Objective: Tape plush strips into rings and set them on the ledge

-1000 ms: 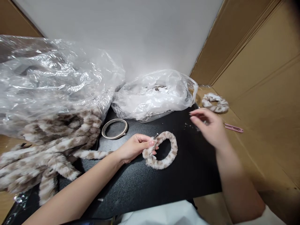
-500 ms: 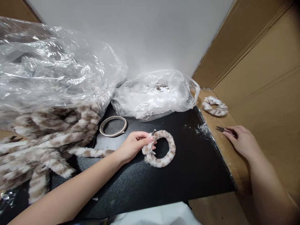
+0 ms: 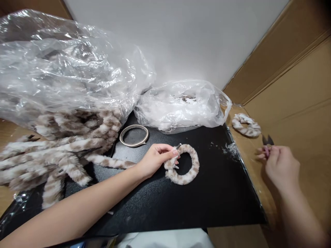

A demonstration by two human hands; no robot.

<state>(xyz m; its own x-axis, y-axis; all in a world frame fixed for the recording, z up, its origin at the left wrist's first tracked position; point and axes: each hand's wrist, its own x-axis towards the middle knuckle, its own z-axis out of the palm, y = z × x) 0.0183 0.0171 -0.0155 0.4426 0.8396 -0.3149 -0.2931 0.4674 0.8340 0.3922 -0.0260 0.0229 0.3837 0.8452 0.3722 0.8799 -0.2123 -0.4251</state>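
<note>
A fluffy white and brown ring rests on the black work surface, and my left hand pinches its upper left part. A short dark tip pokes up beside my thumb. Off to the right, over the cardboard, my right hand is closed on a small cutting tool with pinkish handles and dark blades. The blades point up and are slightly apart. Another fluffy ring with a white tag lies on the cardboard just beyond the tool.
Fluffy strips spill out at the left from a large clear plastic bag. A roll of tape lies behind my left hand. A smaller plastic bag stands at the back. Cardboard walls rise on the right.
My right hand has lifted and turned, with the tool's blades now pointing up. My left hand still pinches the ring. The whole view has shifted slightly.
</note>
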